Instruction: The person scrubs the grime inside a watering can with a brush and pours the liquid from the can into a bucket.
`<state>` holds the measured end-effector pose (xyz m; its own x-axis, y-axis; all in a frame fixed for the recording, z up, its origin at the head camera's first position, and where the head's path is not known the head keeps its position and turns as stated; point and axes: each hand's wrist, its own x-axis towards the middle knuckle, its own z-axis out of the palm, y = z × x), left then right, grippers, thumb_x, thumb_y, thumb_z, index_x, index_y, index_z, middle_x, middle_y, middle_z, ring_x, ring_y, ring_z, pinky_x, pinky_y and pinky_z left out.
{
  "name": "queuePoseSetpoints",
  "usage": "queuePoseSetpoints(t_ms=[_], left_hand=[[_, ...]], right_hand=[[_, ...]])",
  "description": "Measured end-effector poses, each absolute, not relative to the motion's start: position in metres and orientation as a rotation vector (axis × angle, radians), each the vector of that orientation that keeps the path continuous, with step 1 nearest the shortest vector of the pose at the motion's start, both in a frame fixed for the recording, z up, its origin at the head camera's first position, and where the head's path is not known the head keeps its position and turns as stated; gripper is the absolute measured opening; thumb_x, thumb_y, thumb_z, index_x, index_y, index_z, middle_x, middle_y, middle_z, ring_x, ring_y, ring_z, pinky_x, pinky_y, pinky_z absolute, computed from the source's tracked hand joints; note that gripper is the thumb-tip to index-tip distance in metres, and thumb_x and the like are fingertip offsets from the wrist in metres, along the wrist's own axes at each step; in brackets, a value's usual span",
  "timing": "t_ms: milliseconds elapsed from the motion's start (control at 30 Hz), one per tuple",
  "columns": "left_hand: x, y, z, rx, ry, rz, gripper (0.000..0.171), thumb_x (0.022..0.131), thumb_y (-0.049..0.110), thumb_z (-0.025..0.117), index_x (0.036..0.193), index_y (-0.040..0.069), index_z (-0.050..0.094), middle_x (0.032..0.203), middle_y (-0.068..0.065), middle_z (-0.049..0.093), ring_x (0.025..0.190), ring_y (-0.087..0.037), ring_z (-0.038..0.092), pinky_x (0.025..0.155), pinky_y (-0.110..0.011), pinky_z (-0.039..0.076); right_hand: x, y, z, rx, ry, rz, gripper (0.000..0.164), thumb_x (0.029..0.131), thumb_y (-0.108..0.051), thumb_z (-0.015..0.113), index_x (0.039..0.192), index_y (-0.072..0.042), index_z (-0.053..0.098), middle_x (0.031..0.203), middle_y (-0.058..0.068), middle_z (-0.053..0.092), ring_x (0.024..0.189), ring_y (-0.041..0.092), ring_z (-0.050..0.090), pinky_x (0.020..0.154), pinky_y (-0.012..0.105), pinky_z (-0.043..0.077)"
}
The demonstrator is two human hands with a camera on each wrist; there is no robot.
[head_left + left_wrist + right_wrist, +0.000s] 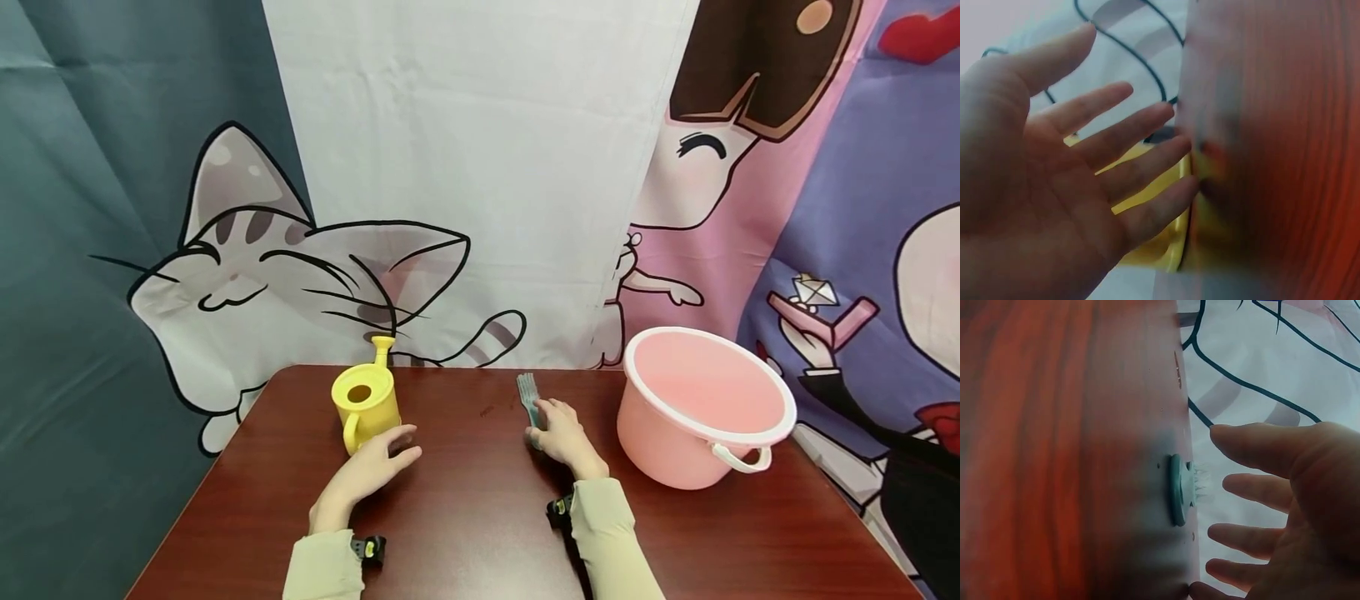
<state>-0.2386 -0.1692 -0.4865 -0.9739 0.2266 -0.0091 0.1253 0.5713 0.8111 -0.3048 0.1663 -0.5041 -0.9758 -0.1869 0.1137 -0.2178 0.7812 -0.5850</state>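
Note:
A yellow watering can (382,410) stands at the left of the table, its spout toward the back and its handle toward me. My left hand (367,471) is beside the handle, fingers spread and relaxed. Behind those fingers, the can's yellow body (1150,253) shows in the left wrist view. A grey-green fork (528,393) lies right of the middle, tines toward the back edge. My right hand (564,437) hovers over its handle end, thumb and fingers apart. In the right wrist view the fork's rounded handle end (1177,490) shows in front of the open fingers (1254,487).
A pink bucket (671,442) with a white rim and handle stands at the right of the table, close to my right hand. The dark red wooden table (465,517) ends at a cloth backdrop (480,167) printed with cartoon figures.

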Motion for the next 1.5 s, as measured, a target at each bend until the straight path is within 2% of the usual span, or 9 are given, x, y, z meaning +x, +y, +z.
queuePoseSetpoints(t_ms=[167, 333, 533, 667, 933, 1067, 1233, 1367, 1500], left_hand=[[-0.229, -0.184, -0.476, 0.302, 2.592, 1.389, 0.058, 0.096, 0.038, 0.062, 0.140, 0.003, 0.048, 0.137, -0.016, 0.053, 0.127, -0.031, 0.050, 0.102, -0.048, 0.039], [-0.222, -0.200, -0.462, 0.283, 2.596, 1.367, 0.057, 0.096, 0.040, 0.061, 0.137, 0.002, 0.052, 0.130, -0.012, 0.059, 0.122, -0.028, 0.053, 0.100, -0.048, 0.040], [-0.214, -0.225, -0.453, 0.254, 2.601, 1.355, 0.040, 0.099, 0.037, 0.057, 0.117, 0.003, 0.065, 0.106, -0.006, 0.068, 0.109, -0.022, 0.057, 0.095, -0.045, 0.041], [-0.210, -0.236, -0.451, 0.183, 2.594, 1.394, 0.035, 0.099, 0.035, 0.056, 0.110, 0.003, 0.066, 0.095, -0.005, 0.069, 0.103, -0.021, 0.057, 0.090, -0.040, 0.041], [-0.210, -0.242, -0.455, -0.008, 2.662, 1.501, 0.036, 0.098, 0.038, 0.058, 0.105, 0.002, 0.059, 0.096, -0.008, 0.063, 0.090, -0.020, 0.059, 0.079, -0.033, 0.044], [-0.214, -0.239, -0.460, -0.055, 2.793, 1.475, 0.038, 0.098, 0.041, 0.058, 0.111, 0.005, 0.056, 0.099, -0.007, 0.058, 0.093, -0.020, 0.053, 0.080, -0.035, 0.041], [-0.225, -0.232, -0.469, -0.045, 2.772, 1.529, 0.042, 0.098, 0.039, 0.059, 0.119, 0.003, 0.057, 0.105, -0.007, 0.062, 0.096, -0.019, 0.052, 0.083, -0.033, 0.040], [-0.230, -0.226, -0.476, -0.046, 2.642, 1.675, 0.040, 0.098, 0.038, 0.058, 0.112, 0.001, 0.062, 0.101, -0.009, 0.063, 0.093, -0.020, 0.052, 0.080, -0.030, 0.040], [-0.233, -0.223, -0.483, -0.067, 2.524, 1.834, 0.038, 0.099, 0.036, 0.058, 0.104, -0.001, 0.064, 0.097, -0.013, 0.064, 0.094, -0.020, 0.054, 0.085, -0.030, 0.041]], right_hand=[[-0.306, 0.162, -0.503, 0.331, -2.971, 0.955, 0.057, 0.085, -0.020, 0.072, 0.136, -0.002, 0.054, 0.138, 0.027, 0.046, 0.132, 0.047, 0.032, 0.099, 0.066, 0.028], [-0.310, 0.161, -0.505, 0.328, -2.992, 0.909, 0.058, 0.084, -0.020, 0.073, 0.136, -0.003, 0.054, 0.136, 0.027, 0.047, 0.129, 0.047, 0.035, 0.098, 0.065, 0.030], [-0.312, 0.161, -0.507, 0.322, -2.985, 0.832, 0.061, 0.080, -0.018, 0.078, 0.135, -0.003, 0.055, 0.130, 0.024, 0.052, 0.122, 0.045, 0.040, 0.094, 0.061, 0.035], [-0.311, 0.161, -0.507, 0.313, -2.975, 0.824, 0.062, 0.078, -0.017, 0.080, 0.134, -0.004, 0.056, 0.129, 0.023, 0.053, 0.119, 0.044, 0.042, 0.092, 0.060, 0.036], [-0.311, 0.159, -0.507, 0.279, -2.940, 0.837, 0.062, 0.075, -0.013, 0.082, 0.131, -0.001, 0.058, 0.123, 0.024, 0.054, 0.113, 0.042, 0.044, 0.093, 0.053, 0.040], [-0.311, 0.161, -0.505, 0.221, -2.948, 0.798, 0.052, 0.076, -0.013, 0.081, 0.123, 0.000, 0.062, 0.109, 0.019, 0.056, 0.104, 0.038, 0.045, 0.087, 0.049, 0.042], [-0.311, 0.167, -0.499, 0.111, -2.966, 0.733, 0.038, 0.077, -0.013, 0.079, 0.111, 0.000, 0.067, 0.096, 0.016, 0.055, 0.099, 0.038, 0.047, 0.079, 0.052, 0.043], [-0.311, 0.169, -0.498, 0.054, -2.973, 0.733, 0.029, 0.077, -0.011, 0.076, 0.104, -0.001, 0.069, 0.094, 0.014, 0.060, 0.095, 0.036, 0.053, 0.079, 0.050, 0.045], [-0.311, 0.171, -0.501, 0.030, -2.986, 0.789, 0.022, 0.077, -0.009, 0.075, 0.096, 0.000, 0.069, 0.086, 0.011, 0.063, 0.082, 0.029, 0.057, 0.075, 0.045, 0.048]])
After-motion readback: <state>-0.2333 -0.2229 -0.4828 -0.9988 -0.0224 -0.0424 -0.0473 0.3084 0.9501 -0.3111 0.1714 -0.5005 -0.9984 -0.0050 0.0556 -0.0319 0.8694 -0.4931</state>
